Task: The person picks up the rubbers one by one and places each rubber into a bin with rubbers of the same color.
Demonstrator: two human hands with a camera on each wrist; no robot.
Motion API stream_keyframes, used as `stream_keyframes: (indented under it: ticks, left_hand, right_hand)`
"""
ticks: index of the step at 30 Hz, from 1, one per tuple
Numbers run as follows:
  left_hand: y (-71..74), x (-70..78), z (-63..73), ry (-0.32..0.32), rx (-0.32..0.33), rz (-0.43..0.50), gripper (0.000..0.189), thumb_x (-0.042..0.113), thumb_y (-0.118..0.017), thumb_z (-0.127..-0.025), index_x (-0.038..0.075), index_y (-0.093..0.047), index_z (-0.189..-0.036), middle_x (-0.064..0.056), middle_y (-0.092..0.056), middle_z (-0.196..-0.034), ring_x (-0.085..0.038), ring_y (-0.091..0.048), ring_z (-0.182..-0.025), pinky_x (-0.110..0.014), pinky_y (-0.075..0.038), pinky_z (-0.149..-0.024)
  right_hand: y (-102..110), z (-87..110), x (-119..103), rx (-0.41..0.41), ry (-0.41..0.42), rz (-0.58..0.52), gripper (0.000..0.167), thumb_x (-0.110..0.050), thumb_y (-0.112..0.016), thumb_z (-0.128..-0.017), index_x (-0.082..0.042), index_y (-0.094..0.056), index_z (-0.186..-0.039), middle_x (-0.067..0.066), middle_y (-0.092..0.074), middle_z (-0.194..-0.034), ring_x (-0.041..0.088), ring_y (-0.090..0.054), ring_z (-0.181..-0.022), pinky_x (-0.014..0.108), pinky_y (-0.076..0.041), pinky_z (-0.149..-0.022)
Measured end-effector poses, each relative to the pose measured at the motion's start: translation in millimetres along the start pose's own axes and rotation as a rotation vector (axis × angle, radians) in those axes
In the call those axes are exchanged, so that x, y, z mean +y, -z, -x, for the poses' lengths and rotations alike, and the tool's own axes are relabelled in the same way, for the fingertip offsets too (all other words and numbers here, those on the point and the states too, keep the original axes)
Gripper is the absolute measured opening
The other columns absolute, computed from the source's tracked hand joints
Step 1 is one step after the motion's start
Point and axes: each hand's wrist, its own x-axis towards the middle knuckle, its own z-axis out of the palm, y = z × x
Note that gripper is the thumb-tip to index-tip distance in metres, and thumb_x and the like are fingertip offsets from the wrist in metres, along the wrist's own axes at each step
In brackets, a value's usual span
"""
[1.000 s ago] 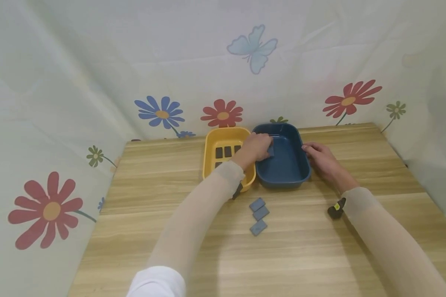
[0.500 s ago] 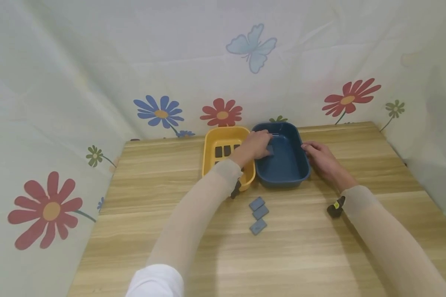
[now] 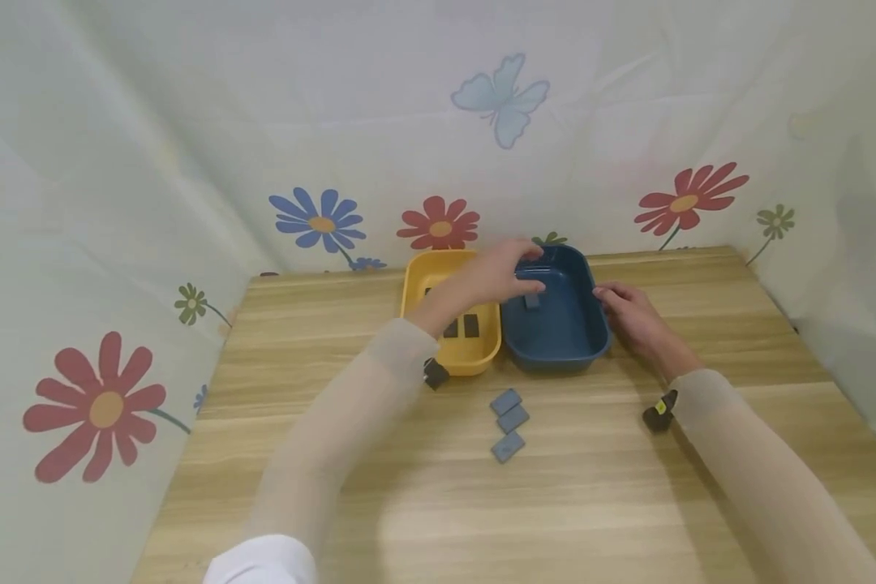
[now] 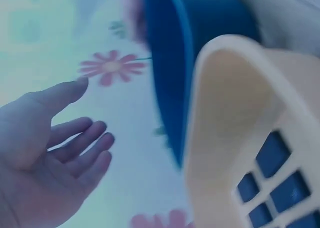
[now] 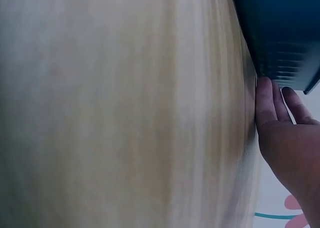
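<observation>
My left hand (image 3: 498, 274) hovers over the left side of the blue bin (image 3: 565, 324), fingers and thumb spread with nothing between them. Just below its thumb, a grey tile (image 3: 531, 301) lies inside that bin. The left wrist view also shows this hand (image 4: 60, 153) empty. On the bin's right side, my right hand (image 3: 631, 316) touches the outer wall; in the right wrist view its straight fingers (image 5: 266, 100) reach the ribbed wall low down. Dark tiles (image 3: 471, 325) rest in rows in the yellow bin (image 3: 467, 359), partly hidden by my left forearm.
Three grey tiles (image 3: 513, 418) lie on the wooden table (image 3: 577, 503) in front of the bins, two of them overlapping. The two bins stand side by side at the table's back edge. A flower-printed curtain (image 3: 380, 146) rises behind and at both sides.
My left hand has let go of the grey tile in the blue bin, opened its fingers and lifted up and away. The right hand stays at the bin's side.
</observation>
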Motion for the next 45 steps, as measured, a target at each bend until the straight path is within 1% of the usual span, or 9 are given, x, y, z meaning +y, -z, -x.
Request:
stream_keyframes:
  ticks: [4,8,11,15,19,26,33,39,45]
  left_hand:
    - [18.9,-1.4,36.2,0.022,0.036,0.031,0.064,0.035,-0.079,-0.098,0.008,-0.056,-0.15,-0.006,-0.06,-0.148,-0.02,-0.055,-0.138,-0.033,-0.048,-0.116]
    - [19.8,-8.6,69.2,0.038,0.024,-0.015,0.057,0.034,-0.081,-0.096,0.009,-0.062,-0.144,-0.005,-0.066,-0.139,-0.021,-0.06,-0.13,-0.036,-0.052,-0.112]
    - [7.3,-11.6,94.0,0.021,0.0,-0.039,0.052,0.032,-0.081,-0.096,0.01,-0.065,-0.14,-0.004,-0.068,-0.133,-0.02,-0.062,-0.124,-0.035,-0.053,-0.11]
    - [-17.3,-10.7,124.8,0.015,-0.02,-0.062,0.051,0.034,-0.08,-0.097,0.011,-0.066,-0.141,-0.003,-0.068,-0.132,-0.019,-0.063,-0.122,-0.034,-0.054,-0.109]
    - [-39.0,-12.6,144.1,0.022,-0.001,-0.089,0.05,0.032,-0.081,-0.097,0.008,-0.068,-0.138,-0.005,-0.068,-0.134,-0.022,-0.064,-0.124,-0.037,-0.054,-0.109]
    - [-62.7,-19.4,153.6,0.022,0.058,-0.062,0.042,0.026,-0.081,-0.097,0.01,-0.07,-0.135,-0.003,-0.069,-0.129,-0.019,-0.065,-0.12,-0.035,-0.055,-0.107]
    - [-66.7,-16.6,155.1,-0.018,0.101,-0.034,0.043,0.025,-0.082,-0.096,0.008,-0.07,-0.134,-0.005,-0.07,-0.126,-0.019,-0.064,-0.116,-0.036,-0.055,-0.106]
    - [-69.0,-18.3,152.2,-0.002,0.122,0.007,0.042,0.026,-0.082,-0.096,0.008,-0.071,-0.132,-0.003,-0.07,-0.124,-0.018,-0.065,-0.114,-0.034,-0.056,-0.103]
    - [-74.8,-21.0,145.7,0.013,0.123,0.085,0.042,0.024,-0.081,-0.097,0.007,-0.07,-0.133,-0.004,-0.07,-0.124,-0.02,-0.066,-0.114,-0.034,-0.057,-0.101]
  right_hand:
    - [0,0.0,1,0.011,0.005,0.011,0.052,-0.035,-0.056,-0.111,0.006,-0.052,-0.142,-0.005,-0.062,-0.111,0.01,-0.058,-0.101,0.016,-0.055,-0.084]
    - [2,0.4,2,0.008,0.004,0.005,0.053,-0.036,-0.056,-0.111,0.006,-0.051,-0.143,-0.005,-0.062,-0.112,0.009,-0.059,-0.101,0.016,-0.056,-0.084]
    - [2,0.6,2,-0.002,-0.002,-0.007,0.054,-0.036,-0.056,-0.111,0.007,-0.05,-0.144,-0.005,-0.063,-0.112,0.008,-0.06,-0.101,0.016,-0.057,-0.085]
    - [1,0.2,2,-0.014,0.003,-0.015,0.055,-0.036,-0.056,-0.111,0.008,-0.049,-0.145,-0.005,-0.065,-0.111,0.007,-0.061,-0.101,0.016,-0.057,-0.085]
    - [1,0.7,0,-0.016,0.002,-0.03,0.053,-0.035,-0.057,-0.111,0.007,-0.049,-0.144,-0.007,-0.065,-0.109,0.006,-0.062,-0.1,0.016,-0.057,-0.085]
    - [0,3.6,-1,-0.011,0.017,-0.036,0.054,-0.035,-0.057,-0.111,0.009,-0.05,-0.142,-0.008,-0.066,-0.105,0.006,-0.061,-0.097,0.016,-0.056,-0.083]
    - [0,3.1,-2,-0.014,0.021,-0.053,0.05,-0.034,-0.058,-0.11,0.007,-0.052,-0.139,-0.009,-0.066,-0.101,0.006,-0.062,-0.094,0.016,-0.057,-0.08]
    - [1,1.3,-1,-0.021,0.005,-0.079,0.05,-0.031,-0.058,-0.11,0.007,-0.05,-0.141,-0.008,-0.067,-0.101,0.006,-0.063,-0.093,0.017,-0.058,-0.08]
    - [2,1.1,0,-0.028,-0.006,-0.067,0.051,-0.032,-0.057,-0.111,0.007,-0.049,-0.144,-0.008,-0.068,-0.104,0.005,-0.063,-0.096,0.016,-0.057,-0.082]
